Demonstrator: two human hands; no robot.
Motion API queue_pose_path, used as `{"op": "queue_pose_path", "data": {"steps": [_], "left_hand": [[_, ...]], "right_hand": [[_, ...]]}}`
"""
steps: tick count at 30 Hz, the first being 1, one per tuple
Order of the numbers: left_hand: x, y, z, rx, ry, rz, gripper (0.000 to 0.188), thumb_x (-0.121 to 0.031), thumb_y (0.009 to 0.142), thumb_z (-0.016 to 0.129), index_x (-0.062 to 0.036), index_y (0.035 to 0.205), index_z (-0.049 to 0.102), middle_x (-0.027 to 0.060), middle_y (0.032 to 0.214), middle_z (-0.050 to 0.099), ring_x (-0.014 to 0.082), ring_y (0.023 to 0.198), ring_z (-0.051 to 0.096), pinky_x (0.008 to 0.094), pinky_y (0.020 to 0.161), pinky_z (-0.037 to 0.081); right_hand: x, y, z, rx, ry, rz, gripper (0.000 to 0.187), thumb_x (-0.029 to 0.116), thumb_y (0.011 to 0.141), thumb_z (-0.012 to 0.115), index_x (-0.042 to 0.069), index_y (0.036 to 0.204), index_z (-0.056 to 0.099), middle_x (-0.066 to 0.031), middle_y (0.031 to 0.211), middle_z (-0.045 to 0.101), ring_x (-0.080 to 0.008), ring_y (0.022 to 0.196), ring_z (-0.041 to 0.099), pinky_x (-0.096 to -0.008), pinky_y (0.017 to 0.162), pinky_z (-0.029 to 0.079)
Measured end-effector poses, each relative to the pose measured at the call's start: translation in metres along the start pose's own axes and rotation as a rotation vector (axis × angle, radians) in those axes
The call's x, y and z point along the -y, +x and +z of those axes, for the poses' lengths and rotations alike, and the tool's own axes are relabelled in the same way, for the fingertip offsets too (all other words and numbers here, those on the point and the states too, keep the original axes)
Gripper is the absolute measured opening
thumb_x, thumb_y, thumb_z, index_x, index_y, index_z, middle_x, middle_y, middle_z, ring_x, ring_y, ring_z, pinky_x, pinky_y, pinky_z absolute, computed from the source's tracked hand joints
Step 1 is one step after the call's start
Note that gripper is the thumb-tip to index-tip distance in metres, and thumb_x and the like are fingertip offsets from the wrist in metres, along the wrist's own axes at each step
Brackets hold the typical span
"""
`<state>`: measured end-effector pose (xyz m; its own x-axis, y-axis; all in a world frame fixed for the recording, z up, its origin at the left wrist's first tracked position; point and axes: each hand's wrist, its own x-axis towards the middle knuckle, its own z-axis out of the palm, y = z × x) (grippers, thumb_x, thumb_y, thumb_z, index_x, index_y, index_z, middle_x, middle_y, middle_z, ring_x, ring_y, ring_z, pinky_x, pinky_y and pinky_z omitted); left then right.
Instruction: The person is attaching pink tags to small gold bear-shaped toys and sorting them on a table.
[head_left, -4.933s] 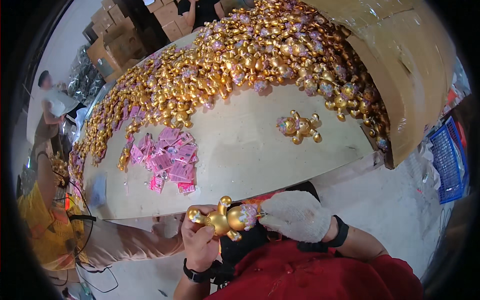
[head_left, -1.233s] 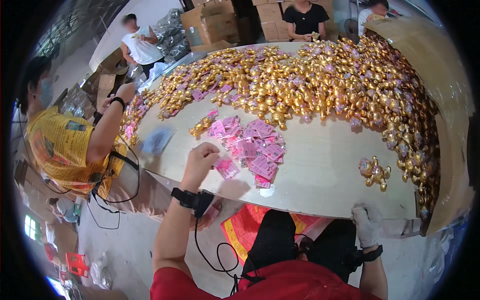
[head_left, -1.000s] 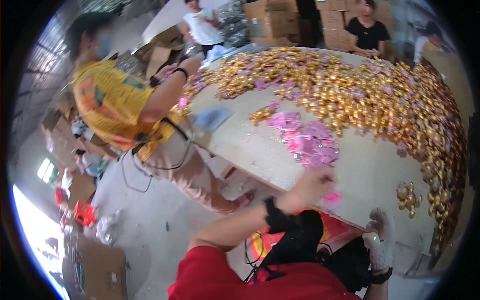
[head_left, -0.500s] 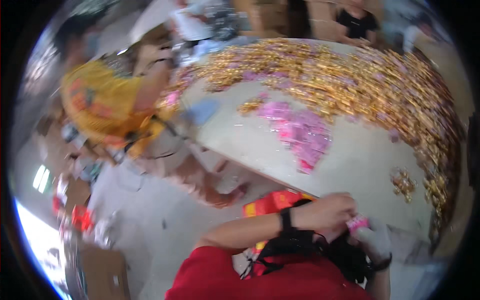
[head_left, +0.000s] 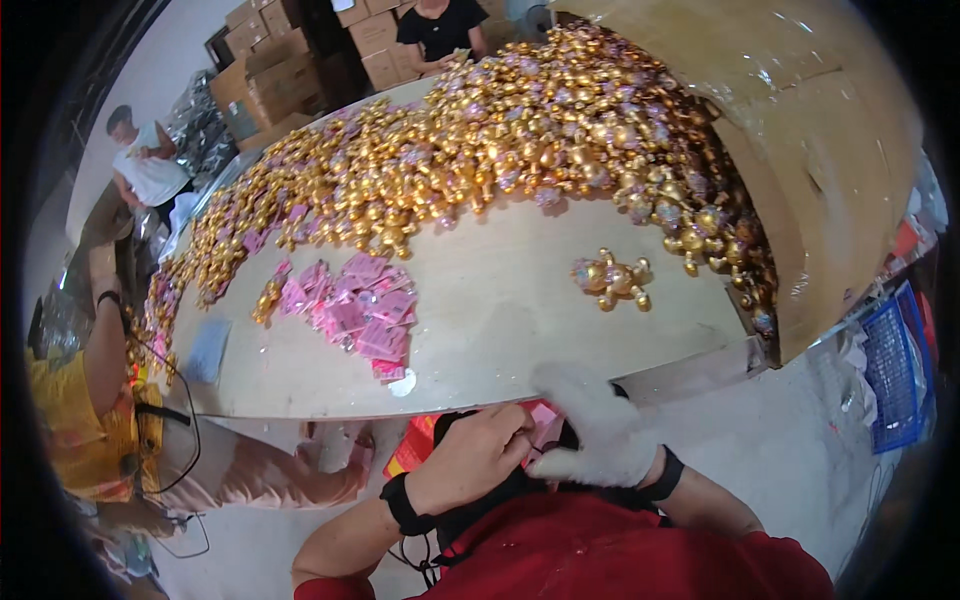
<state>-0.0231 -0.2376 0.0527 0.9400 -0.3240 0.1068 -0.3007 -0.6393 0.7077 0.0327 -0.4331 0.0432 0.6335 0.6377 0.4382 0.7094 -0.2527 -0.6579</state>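
Note:
My bare left hand point(head_left: 475, 455), with a black wristband, is in front of the table's near edge. Its fingers are curled closed at a small pink packet point(head_left: 543, 424), partly hidden between my hands. On the other side of the packet is my right hand point(head_left: 595, 432) in a white glove, its thumb and fingers apart. Beyond my hands, a pile of flat pink packets point(head_left: 368, 312) lies on the pale table point(head_left: 480, 345). A gold bear-shaped figure point(head_left: 612, 278) lies apart on the right, near a long heap of similar gold figures point(head_left: 480, 150).
A large cardboard sheet point(head_left: 830, 170) borders the heap on the right, with a blue crate point(head_left: 890, 370) beyond. A person in yellow point(head_left: 75, 420) stands close on the left. Other people are at the far side, near stacked cartons point(head_left: 270, 80). A blue sheet point(head_left: 208, 348) lies at the table's left.
My view has swung right, so the table and pink pile now sit farther left. My hands remain together around the pink packet; the gloved hand's fingers now show spread.

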Motion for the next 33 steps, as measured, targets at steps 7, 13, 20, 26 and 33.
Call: {"op": "queue_pose_path", "data": {"steps": [7,13,20,26,33], "left_hand": [[-0.01,0.014,0.021,0.022,-0.053,0.053,0.015,-0.013,0.085,0.059,-0.0013,0.095,0.058,0.0172,0.087,0.062,0.0364,0.082,0.061,0.0426,0.072,0.05],[-0.018,0.022,0.031,-0.056,0.091,0.067,0.012,-0.012,0.083,0.061,-0.0034,0.092,0.058,0.0156,0.084,0.062,0.0339,0.079,0.062,0.0409,0.069,0.05],[-0.023,0.036,0.035,0.089,-0.087,-0.083,0.013,-0.015,0.082,0.061,-0.003,0.087,0.061,0.0148,0.08,0.063,0.0316,0.077,0.062,0.0379,0.068,0.05],[-0.04,0.037,0.037,0.091,-0.095,-0.019,0.009,-0.01,0.079,0.064,-0.0023,0.085,0.065,0.0139,0.077,0.064,0.0275,0.068,0.064,0.0342,0.063,0.051],[-0.047,0.043,0.036,0.186,-0.141,-0.024,0.011,-0.005,0.086,0.06,0.0014,0.094,0.064,0.0121,0.088,0.067,0.0211,0.078,0.063,0.0311,0.072,0.05]], "right_hand": [[-0.003,-0.015,0.011,0.031,0.09,0.074,0.044,0.01,0.073,0.067,0.005,0.114,0.054,-0.0161,0.103,0.058,-0.0343,0.094,0.057,-0.042,0.082,0.047],[-0.031,-0.029,0.013,-0.107,-0.042,0.022,0.036,0.004,0.071,0.063,0.004,0.106,0.057,-0.0146,0.096,0.06,-0.0323,0.088,0.06,-0.0372,0.077,0.049],[-0.017,-0.018,-0.028,0.364,0.552,0.39,0.052,0.025,0.076,0.072,0.005,0.118,0.049,-0.0143,0.09,0.061,-0.0247,0.08,0.064,-0.0338,0.07,0.05],[-0.044,-0.024,-0.027,0.598,0.796,0.408,0.052,0.015,0.071,0.069,0.006,0.118,0.051,-0.0086,0.085,0.062,-0.0152,0.072,0.062,-0.0286,0.063,0.05],[-0.05,-0.049,0.004,0.412,1.304,0.404,0.041,0.008,0.075,0.062,0.005,0.115,0.053,-0.0049,0.077,0.06,-0.0118,0.065,0.058,-0.0257,0.055,0.046]]}}
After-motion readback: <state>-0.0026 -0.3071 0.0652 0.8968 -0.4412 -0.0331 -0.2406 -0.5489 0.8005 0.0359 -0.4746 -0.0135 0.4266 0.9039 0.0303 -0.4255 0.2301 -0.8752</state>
